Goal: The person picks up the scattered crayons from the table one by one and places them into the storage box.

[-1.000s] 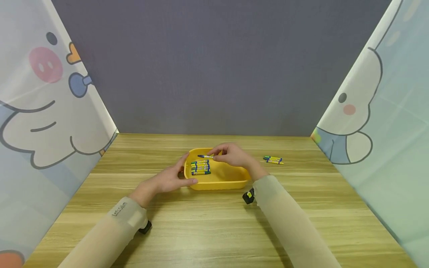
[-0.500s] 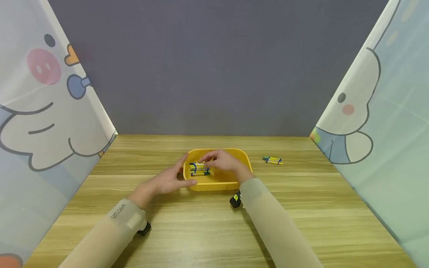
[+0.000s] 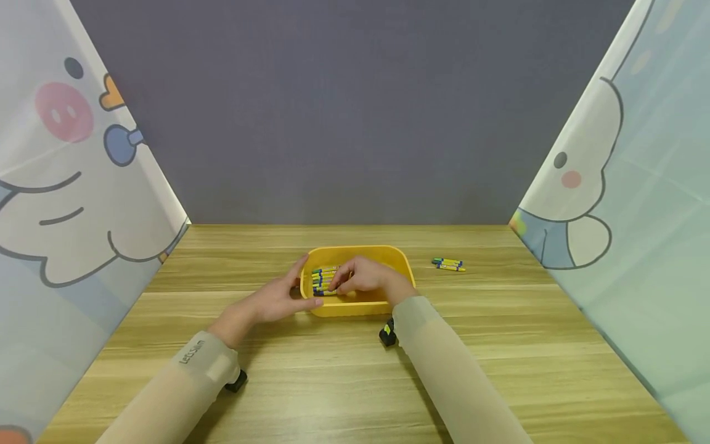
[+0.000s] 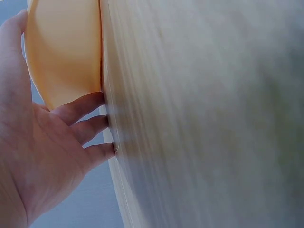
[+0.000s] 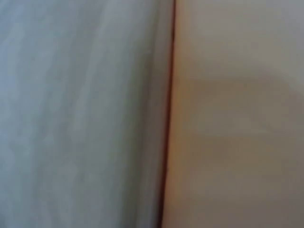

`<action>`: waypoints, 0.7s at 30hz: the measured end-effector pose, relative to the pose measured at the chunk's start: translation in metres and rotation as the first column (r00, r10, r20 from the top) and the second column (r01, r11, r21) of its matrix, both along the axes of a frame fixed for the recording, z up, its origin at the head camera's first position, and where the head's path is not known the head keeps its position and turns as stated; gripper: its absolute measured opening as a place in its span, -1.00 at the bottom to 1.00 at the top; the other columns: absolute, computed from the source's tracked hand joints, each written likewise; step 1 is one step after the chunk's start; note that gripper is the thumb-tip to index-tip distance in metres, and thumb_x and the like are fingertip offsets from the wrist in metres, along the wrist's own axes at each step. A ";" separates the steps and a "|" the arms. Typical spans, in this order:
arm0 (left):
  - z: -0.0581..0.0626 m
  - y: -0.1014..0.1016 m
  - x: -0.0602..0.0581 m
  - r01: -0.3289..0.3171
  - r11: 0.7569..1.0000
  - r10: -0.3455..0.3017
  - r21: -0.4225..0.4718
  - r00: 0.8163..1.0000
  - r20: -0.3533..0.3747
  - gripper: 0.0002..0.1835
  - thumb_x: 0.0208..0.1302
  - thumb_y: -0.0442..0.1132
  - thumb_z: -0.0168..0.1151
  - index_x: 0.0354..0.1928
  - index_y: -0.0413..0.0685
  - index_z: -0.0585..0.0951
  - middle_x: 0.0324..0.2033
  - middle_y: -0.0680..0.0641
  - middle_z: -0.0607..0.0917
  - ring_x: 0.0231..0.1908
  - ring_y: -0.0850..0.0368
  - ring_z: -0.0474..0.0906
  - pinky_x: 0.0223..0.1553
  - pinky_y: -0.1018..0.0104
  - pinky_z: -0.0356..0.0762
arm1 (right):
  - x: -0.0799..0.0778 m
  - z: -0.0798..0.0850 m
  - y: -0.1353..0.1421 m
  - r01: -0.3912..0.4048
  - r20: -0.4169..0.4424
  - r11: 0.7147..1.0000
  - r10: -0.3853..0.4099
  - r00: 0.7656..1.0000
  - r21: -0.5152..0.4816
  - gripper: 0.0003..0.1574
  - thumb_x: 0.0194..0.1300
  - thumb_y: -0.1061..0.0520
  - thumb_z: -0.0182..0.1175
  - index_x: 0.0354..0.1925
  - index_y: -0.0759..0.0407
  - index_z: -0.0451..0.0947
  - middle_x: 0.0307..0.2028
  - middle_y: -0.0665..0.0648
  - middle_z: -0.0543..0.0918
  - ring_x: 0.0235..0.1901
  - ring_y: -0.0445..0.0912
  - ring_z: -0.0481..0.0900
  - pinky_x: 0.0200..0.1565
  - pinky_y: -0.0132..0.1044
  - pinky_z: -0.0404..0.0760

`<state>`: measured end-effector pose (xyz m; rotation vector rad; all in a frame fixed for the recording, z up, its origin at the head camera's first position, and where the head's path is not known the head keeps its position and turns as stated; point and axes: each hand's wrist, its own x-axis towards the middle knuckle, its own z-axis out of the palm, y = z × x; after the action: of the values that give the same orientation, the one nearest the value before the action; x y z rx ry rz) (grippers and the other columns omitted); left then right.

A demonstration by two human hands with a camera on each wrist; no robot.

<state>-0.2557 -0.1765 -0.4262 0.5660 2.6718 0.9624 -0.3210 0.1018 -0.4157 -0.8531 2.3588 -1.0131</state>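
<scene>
A yellow plastic tray (image 3: 360, 308) stands on the table, with several yellow-wrapped crayons (image 3: 323, 281) in a row at its left end. My left hand (image 3: 275, 300) spans that end, thumb over the front rim and index finger at the back corner. In the left wrist view, its other fingertips (image 4: 105, 122) reach down to the tabletop beside the tray. Inside the tray, my right hand (image 3: 366, 275) pinches the right end of a crayon with a dark blue left end (image 3: 322, 294), at the front of the row. The right wrist view shows only the tray's outer wall (image 5: 228, 109), blurred.
Two more crayons (image 3: 448, 264), one green-tipped and one yellow-tipped, lie on the wood-grain table (image 3: 310, 376) right of the tray. A dark panel (image 3: 355, 111) rises behind the table, with cartoon-printed sheets (image 3: 638, 246) along both sides.
My right hand has carried the blue-tipped crayon left from the tray's back, then down to the front of the row. The left hand keeps its place at the tray's end.
</scene>
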 end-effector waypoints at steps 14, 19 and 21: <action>0.001 0.000 0.001 -0.005 1.000 0.005 -0.005 1.000 0.009 0.36 0.33 0.56 0.33 0.81 0.30 -0.34 0.53 -0.21 0.56 0.45 -0.20 0.55 0.50 -0.27 0.42 | -0.001 -0.004 -0.003 0.007 -0.045 1.000 -0.007 0.999 0.012 -0.81 0.47 0.25 0.40 -0.03 0.12 0.88 -0.36 0.00 0.73 -0.41 -0.20 0.47 -0.29 -0.39 0.49; 0.000 0.000 0.001 -0.006 1.000 0.006 -0.010 1.000 0.002 0.36 0.33 0.56 0.32 0.81 0.30 -0.34 0.52 -0.20 0.56 0.45 -0.19 0.55 0.50 -0.27 0.43 | 0.000 -0.005 -0.003 0.027 -0.045 1.000 -0.026 0.999 0.012 -0.82 0.46 0.27 0.40 -0.04 0.13 0.88 -0.36 -0.02 0.72 -0.39 -0.20 0.47 -0.28 -0.40 0.48; 0.000 0.000 0.001 -0.003 1.000 0.003 -0.009 1.000 -0.001 0.36 0.33 0.55 0.33 0.81 0.28 -0.33 0.51 -0.20 0.58 0.45 -0.20 0.54 0.50 -0.27 0.42 | 0.000 -0.005 -0.002 0.030 -0.044 1.000 -0.030 0.999 0.008 -0.83 0.46 0.26 0.40 -0.05 0.13 0.87 -0.36 -0.01 0.72 -0.39 -0.20 0.47 -0.28 -0.40 0.48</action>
<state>-0.2550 -0.1767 -0.4261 0.5605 2.6770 0.9513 -0.3214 0.0994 -0.4206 -0.8472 2.4174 -1.0049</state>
